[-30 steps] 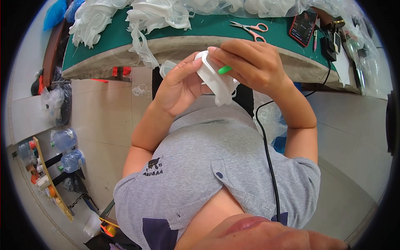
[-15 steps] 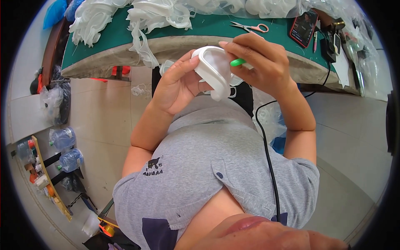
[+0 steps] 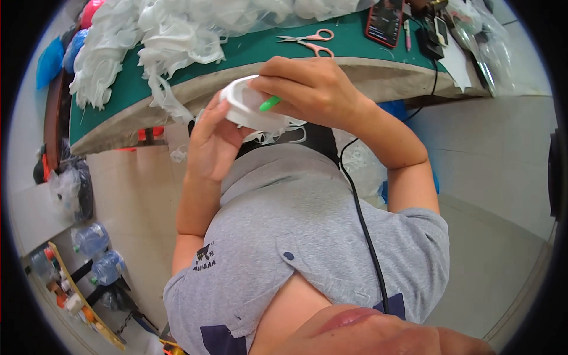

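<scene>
Over my lap, just before the table edge, my left hand [image 3: 208,137] grips a white, soft-looking moulded cup-shaped part [image 3: 255,117] by its left side, thumb on the thick rim. My right hand [image 3: 313,90] is closed around a small tool with a bright green end [image 3: 270,103]; the rest of it is hidden by the fingers. The right fingertips meet the part's far rim, and the green end lies over its opening. Thin white scraps [image 3: 290,134] show on my lap beneath the part.
On the green table top [image 3: 260,52] lie a heap of white moulded parts [image 3: 177,35], pink-handled scissors [image 3: 310,41], a phone [image 3: 384,23] and a pen [image 3: 407,35]. A black cable [image 3: 370,236] runs down my front. Large clear bottles [image 3: 108,267] stand at the left.
The whole view has shifted, so the table things and hands appear farther left. The white part has been turned in my hands, its rim now lying flatter. Both hands keep their hold.
</scene>
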`<action>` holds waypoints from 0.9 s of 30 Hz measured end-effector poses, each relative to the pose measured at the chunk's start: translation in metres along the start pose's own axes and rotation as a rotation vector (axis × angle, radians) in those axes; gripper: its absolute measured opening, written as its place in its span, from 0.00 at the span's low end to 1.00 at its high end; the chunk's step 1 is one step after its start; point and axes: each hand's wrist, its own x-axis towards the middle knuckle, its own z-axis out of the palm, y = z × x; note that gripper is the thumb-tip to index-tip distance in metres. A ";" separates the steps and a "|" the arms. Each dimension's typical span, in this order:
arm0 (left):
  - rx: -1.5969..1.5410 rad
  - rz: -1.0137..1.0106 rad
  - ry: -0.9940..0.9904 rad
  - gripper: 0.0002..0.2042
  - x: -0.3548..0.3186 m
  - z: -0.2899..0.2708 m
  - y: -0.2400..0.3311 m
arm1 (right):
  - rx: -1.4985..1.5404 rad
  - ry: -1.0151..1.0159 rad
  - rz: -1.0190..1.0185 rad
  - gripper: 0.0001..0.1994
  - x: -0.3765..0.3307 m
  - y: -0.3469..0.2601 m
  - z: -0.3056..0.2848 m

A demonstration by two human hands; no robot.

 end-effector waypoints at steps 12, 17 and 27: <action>-0.400 0.232 -0.127 0.17 0.017 -0.038 -0.005 | 0.311 -0.081 0.360 0.10 -0.040 -0.004 -0.011; -0.352 0.217 -0.146 0.16 0.021 -0.033 -0.008 | 0.246 0.011 0.577 0.04 -0.033 -0.010 -0.012; -0.104 0.331 -0.045 0.20 0.006 -0.027 -0.017 | 0.352 0.075 0.449 0.09 -0.037 -0.009 -0.021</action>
